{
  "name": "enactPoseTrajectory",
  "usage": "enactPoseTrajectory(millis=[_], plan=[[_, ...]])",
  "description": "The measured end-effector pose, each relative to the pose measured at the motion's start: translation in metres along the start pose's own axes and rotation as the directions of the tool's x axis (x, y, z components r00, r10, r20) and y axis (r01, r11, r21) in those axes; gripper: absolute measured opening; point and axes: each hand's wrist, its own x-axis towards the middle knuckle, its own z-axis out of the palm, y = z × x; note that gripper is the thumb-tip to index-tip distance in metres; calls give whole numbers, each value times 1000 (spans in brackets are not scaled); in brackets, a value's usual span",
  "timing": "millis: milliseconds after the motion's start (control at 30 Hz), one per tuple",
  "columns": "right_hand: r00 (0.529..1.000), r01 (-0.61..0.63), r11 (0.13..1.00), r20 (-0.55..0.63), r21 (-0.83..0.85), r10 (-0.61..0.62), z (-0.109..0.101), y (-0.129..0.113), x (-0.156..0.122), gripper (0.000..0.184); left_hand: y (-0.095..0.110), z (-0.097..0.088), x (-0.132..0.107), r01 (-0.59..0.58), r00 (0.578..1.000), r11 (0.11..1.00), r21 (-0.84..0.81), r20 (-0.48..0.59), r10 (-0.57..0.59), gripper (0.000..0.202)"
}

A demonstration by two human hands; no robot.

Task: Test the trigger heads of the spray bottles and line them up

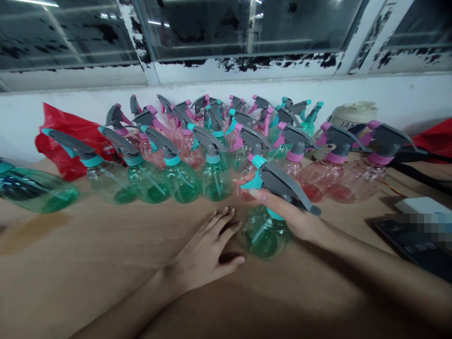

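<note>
My right hand (pixel 296 216) is wrapped round the grey and teal spray head of a green spray bottle (pixel 263 233) that stands on the wooden table (pixel 88 263). My left hand (pixel 208 252) lies flat on the table just left of that bottle, fingers stretched out and holding nothing. Behind them stand several green spray bottles (pixel 180 181) and pink spray bottles (pixel 325 176) in rows, all with grey triggers.
A red plastic bag (pixel 67 136) lies at the back left by the white wall. One green bottle (pixel 31 190) lies on its side at the far left. A dark phone (pixel 413 245), a white box (pixel 422 205) and black cables sit at the right.
</note>
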Motion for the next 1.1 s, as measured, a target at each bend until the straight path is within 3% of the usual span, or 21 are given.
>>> enactPoseTrajectory(millis=[467, 933, 1100], plan=[[996, 82, 997, -31, 4, -82, 3, 4, -2, 26, -1, 1, 0, 1, 1000, 1000, 4, -10, -1, 60], [997, 78, 995, -15, 57, -77, 4, 2, -2, 26, 0, 0, -1, 8, 1000, 1000, -24, -28, -8, 59], [999, 30, 999, -41, -41, -32, 5, -3, -3, 23, 0, -1, 0, 4, 1000, 1000, -21, -10, -4, 61]])
